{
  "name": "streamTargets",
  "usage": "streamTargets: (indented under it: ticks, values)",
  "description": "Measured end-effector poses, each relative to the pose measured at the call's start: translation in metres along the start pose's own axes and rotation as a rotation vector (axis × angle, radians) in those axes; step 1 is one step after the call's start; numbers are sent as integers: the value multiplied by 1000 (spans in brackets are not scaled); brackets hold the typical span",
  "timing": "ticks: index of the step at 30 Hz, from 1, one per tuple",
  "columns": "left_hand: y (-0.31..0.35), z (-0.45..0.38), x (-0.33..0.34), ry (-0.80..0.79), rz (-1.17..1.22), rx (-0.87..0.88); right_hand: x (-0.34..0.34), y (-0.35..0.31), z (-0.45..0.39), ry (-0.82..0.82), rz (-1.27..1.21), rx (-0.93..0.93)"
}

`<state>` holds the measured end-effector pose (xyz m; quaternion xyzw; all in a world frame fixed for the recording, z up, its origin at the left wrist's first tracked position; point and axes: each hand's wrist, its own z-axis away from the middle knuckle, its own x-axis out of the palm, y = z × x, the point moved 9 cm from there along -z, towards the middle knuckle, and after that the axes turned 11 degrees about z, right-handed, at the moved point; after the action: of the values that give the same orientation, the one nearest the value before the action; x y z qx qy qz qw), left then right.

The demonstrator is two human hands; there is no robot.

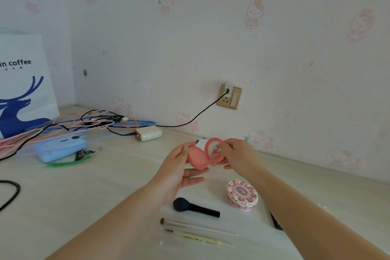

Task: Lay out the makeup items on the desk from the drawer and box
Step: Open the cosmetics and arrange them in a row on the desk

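A round pink compact [198, 158] is held up above the desk, its lid [215, 150] swung open. My left hand [179, 171] grips the base from below and the left. My right hand [238, 156] holds the lid's right rim. On the desk below lie a black powder brush [195, 208], a thin brown-tipped brush [196, 226] and a yellow-handled brush [200, 238]. A round cake-shaped pink case [242, 196] sits to their right. A small white jar [200, 142] shows behind the compact.
A tangle of cables [88, 122], a white charger [148, 133] and a blue device [61, 148] lie at the back left beside a white paper bag [23, 82]. A wall socket [230, 96] is behind. A black cord [12, 192] loops at the left edge.
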<state>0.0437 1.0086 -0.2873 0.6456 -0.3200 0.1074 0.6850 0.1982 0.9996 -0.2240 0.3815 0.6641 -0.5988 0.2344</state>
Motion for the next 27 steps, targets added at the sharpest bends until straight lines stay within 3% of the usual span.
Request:
streamTargets:
  ticks: [4,8,13,19,24,27]
  values:
    - [5,0,-2,-43,-254,31,8,6,0,-47,-108,41]
    - [21,-6,-1,-62,-726,277,17,14,-3,-65,-205,75]
    - [21,-14,-3,-137,-947,408,33,37,-9,-138,-324,184]
    - [-6,-38,-25,-136,-1389,239,55,48,-19,-179,-175,146]
    - [-14,-43,-36,-150,-1341,156,71,50,-29,-222,-178,152]
    - [-24,-47,-48,-147,-1428,71,78,54,-33,-236,-127,143]
